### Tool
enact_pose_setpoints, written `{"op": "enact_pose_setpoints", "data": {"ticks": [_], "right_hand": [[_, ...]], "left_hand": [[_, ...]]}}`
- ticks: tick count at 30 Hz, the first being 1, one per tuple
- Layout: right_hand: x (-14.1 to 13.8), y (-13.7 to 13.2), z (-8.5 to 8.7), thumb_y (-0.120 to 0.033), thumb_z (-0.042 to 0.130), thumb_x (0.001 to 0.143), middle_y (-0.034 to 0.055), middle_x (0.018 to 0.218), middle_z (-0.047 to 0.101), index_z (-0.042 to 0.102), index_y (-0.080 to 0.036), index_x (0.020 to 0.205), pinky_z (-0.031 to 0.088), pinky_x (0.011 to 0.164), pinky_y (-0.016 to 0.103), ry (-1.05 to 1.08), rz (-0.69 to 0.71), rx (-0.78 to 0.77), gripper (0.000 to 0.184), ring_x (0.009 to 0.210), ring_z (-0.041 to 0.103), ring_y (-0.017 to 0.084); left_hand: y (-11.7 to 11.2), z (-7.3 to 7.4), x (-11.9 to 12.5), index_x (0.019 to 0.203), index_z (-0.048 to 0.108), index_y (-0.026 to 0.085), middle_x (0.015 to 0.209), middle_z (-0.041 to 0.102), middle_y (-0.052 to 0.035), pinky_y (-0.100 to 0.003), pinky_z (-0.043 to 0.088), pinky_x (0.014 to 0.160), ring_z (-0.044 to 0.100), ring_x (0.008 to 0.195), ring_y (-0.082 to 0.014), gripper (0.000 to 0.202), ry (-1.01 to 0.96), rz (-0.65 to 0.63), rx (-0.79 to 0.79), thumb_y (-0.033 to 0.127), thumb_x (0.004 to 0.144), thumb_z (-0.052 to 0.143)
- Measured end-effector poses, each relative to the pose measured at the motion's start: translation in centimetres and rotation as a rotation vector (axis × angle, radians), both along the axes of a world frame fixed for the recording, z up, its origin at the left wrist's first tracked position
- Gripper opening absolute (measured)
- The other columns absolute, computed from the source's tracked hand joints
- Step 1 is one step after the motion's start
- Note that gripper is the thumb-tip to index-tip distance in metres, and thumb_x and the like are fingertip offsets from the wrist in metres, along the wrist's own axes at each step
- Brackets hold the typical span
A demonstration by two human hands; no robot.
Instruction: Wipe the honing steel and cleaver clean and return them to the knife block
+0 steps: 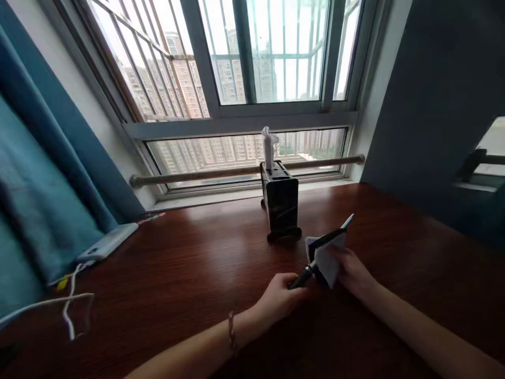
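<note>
My left hand (pixel 282 295), with a braided bracelet on its wrist, is closed round the black handle of what looks like a knife (pixel 304 276). A silver collar joins the handle to a pale shaft, and a narrow pale tip sticks out at the upper right. My right hand (pixel 351 268) grips a white and dark cloth (pixel 328 263), folded round the middle of the knife. Most of the blade is hidden by the cloth. Both hands are above the reddish-brown wooden table (pixel 197 273). Just beyond them stands a black tissue box (pixel 282 205) with a white tissue (pixel 269 147) poking up.
At the left edge a white power strip (pixel 108 242) lies beside the blue curtain (pixel 43 200), with a white cable (pixel 69 305) on the table. A barred window (pixel 236 113) and a horizontal rail (pixel 205 175) are behind the table. A dark wall (pixel 426 121) stands right.
</note>
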State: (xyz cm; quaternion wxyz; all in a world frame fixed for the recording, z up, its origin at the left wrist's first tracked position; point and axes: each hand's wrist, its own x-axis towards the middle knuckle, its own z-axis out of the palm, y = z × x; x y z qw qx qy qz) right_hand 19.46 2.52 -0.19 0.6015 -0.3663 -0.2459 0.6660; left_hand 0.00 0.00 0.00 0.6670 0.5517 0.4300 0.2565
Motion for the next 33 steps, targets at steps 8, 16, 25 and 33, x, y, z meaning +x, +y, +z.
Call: {"op": "enact_pose_setpoints", "data": {"ticks": [8,16,25,33], "right_hand": [[0.5,0.4,-0.1,-0.028,0.084,0.053,0.0069,0.077,0.068,0.069,-0.012,0.072,0.049,0.061,0.028,0.011,-0.027,0.011,0.029,0.062,0.061,0.020],[1.1,1.0,-1.1,-0.026,0.083,0.057,0.0053,0.078,0.068,0.068,-0.013,0.075,0.051,0.062,0.024,0.053,-0.018,0.018,0.027,0.067,0.062,0.017],[-0.3,-0.9,-0.7,-0.013,0.076,0.064,0.0054,0.086,0.067,0.068,-0.016,0.090,0.050,0.072,0.026,-0.065,0.356,0.208,0.027,0.080,0.062,0.019],[-0.8,-1.1,0.0,-0.011,0.080,0.053,0.0052,0.086,0.066,0.068,-0.017,0.096,0.048,0.078,0.032,-0.169,0.400,0.234,0.044,0.087,0.060,0.023]], "left_hand": [[0.3,0.6,-0.4,0.088,0.055,0.014,0.043,0.034,0.0093,-0.015,0.017,0.029,0.029,0.034,-0.0048,0.031,-0.027,-0.047,-0.068,0.036,0.069,0.066],[0.5,0.0,-0.3,0.074,0.046,0.016,0.042,0.039,0.0070,-0.017,0.015,0.026,0.026,0.030,-0.0053,0.044,-0.077,-0.030,-0.048,0.060,0.078,0.046],[0.1,-0.1,-0.6,0.081,0.052,0.011,0.058,0.056,-0.0005,-0.017,0.035,0.034,0.046,0.038,-0.0075,0.031,-0.096,-0.040,0.095,0.041,0.076,0.059],[0.4,-0.5,-0.7,0.080,0.051,0.012,0.055,0.052,0.0020,-0.016,0.032,0.030,0.042,0.036,-0.0066,0.028,-0.110,-0.032,0.106,0.038,0.077,0.060]]}}
